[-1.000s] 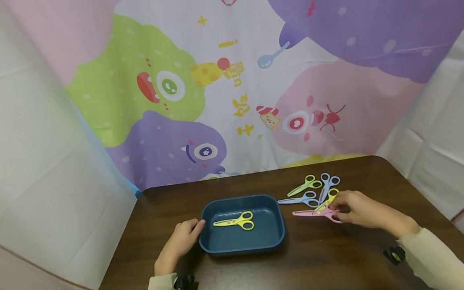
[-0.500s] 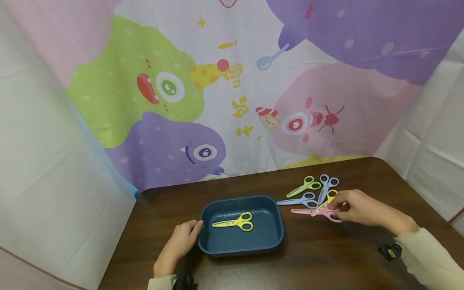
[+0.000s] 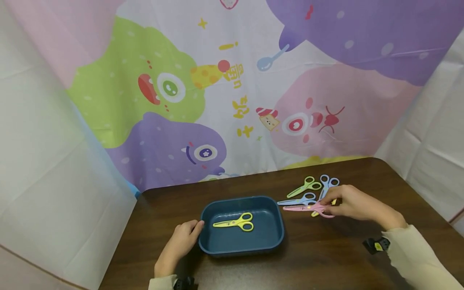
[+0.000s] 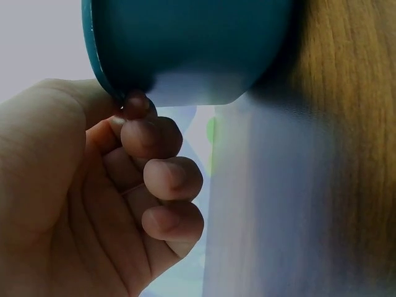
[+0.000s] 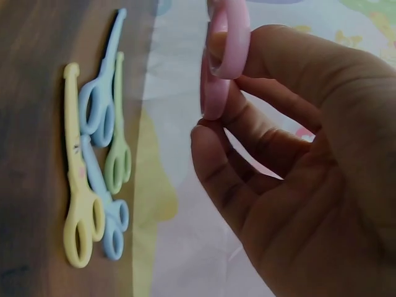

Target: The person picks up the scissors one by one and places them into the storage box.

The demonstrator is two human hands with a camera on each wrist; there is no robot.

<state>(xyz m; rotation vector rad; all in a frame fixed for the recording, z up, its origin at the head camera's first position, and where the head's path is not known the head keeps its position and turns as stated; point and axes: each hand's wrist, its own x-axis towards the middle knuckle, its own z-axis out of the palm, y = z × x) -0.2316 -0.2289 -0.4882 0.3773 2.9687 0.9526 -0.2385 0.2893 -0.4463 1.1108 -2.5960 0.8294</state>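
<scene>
My right hand (image 3: 357,204) pinches a pair of pink scissors (image 3: 301,208) by the handle loops, raised off the table with the blades pointing left. In the right wrist view, thumb and fingers meet on the pink loops, clear of the scissors lying below. My left hand (image 3: 184,237) grips the left rim of a dark blue tray (image 3: 239,243) between thumb and index finger, the other fingers curled beneath. Inside the tray lies one pair of yellow scissors (image 3: 225,223), handles to the right.
Right of the tray, a second yellow pair of scissors (image 5: 75,170), two blue pairs, one nearer the tray (image 3: 294,201) and one farther back (image 3: 325,187), and a green pair (image 3: 300,189) lie close together on the brown table (image 3: 326,257). A cartoon-printed cloth (image 3: 246,161) hangs behind.
My right hand has lifted the pink scissors off the pile and moved slightly left with them. The left hand and the tray stay in place.
</scene>
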